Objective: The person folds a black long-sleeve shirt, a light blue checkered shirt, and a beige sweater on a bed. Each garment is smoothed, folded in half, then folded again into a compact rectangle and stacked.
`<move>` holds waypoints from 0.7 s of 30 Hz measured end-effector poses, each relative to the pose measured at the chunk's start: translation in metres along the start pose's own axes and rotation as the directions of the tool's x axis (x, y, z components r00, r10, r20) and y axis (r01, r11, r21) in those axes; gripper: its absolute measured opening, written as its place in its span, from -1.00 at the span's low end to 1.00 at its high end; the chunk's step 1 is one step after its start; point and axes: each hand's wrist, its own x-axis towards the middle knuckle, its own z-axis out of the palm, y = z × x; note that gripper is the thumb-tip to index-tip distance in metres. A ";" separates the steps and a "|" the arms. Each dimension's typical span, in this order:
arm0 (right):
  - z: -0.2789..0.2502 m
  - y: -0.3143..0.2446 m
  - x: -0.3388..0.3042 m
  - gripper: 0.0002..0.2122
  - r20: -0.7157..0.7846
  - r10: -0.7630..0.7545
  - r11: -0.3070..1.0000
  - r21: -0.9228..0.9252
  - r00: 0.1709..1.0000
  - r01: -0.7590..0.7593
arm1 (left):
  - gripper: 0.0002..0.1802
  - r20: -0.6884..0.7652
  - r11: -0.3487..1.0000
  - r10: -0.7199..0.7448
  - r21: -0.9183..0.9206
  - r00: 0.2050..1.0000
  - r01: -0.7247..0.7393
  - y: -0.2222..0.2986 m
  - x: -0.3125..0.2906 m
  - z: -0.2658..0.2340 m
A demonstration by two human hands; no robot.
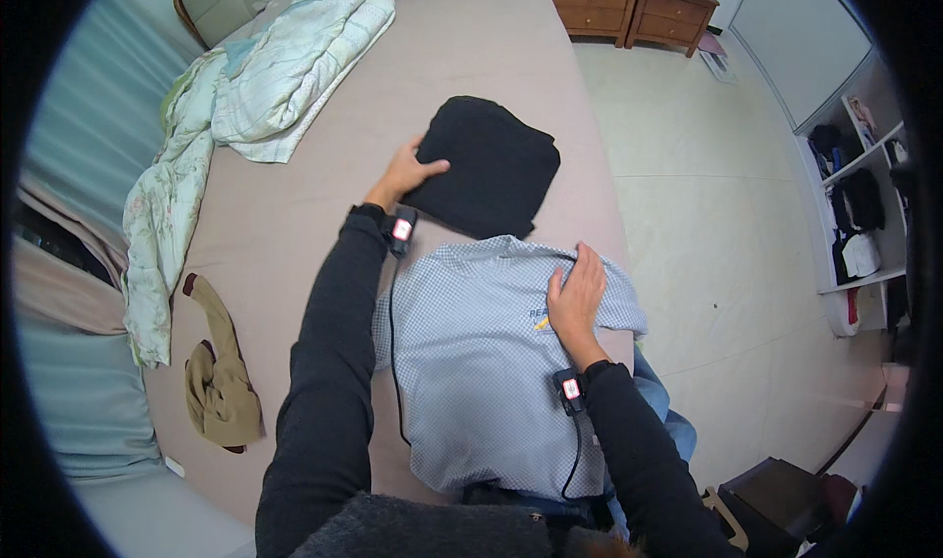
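A dark folded garment, black and roughly square, lies on the bed. My left hand is at its left edge, thumb on top and the fingertips partly hidden by the cloth. Nearer to me a light blue-grey checked shirt is spread out, its collar end close to the black garment. A small print shows on its chest. My right hand rests flat on the shirt's upper right part, fingers stretched out toward the shoulder. Each wrist carries a small dark device with a cable.
The pink bed sheet lies under everything. A crumpled quilt is at the far left, a brown garment at the left. Blue denim hangs at the right bed edge. Wooden nightstands and open shelves stand beyond.
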 end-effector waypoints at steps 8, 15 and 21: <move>0.001 0.002 -0.001 -0.44 0.016 -0.010 1.000 -0.023 1.000 0.010 | -0.35 -0.361 0.943 -0.315 -0.014 0.878 0.332 -0.046 -0.021 -0.126; 0.004 0.003 -0.002 -0.47 0.024 -0.008 0.999 -0.051 1.000 0.010 | -0.27 -0.515 0.908 -0.419 -0.221 0.748 0.356 -0.101 -0.087 -0.155; 0.003 0.003 0.000 -0.48 0.015 -0.033 0.998 -0.061 0.999 0.033 | -0.16 -0.401 0.764 -0.639 -0.431 0.657 0.480 -0.090 -0.062 -0.170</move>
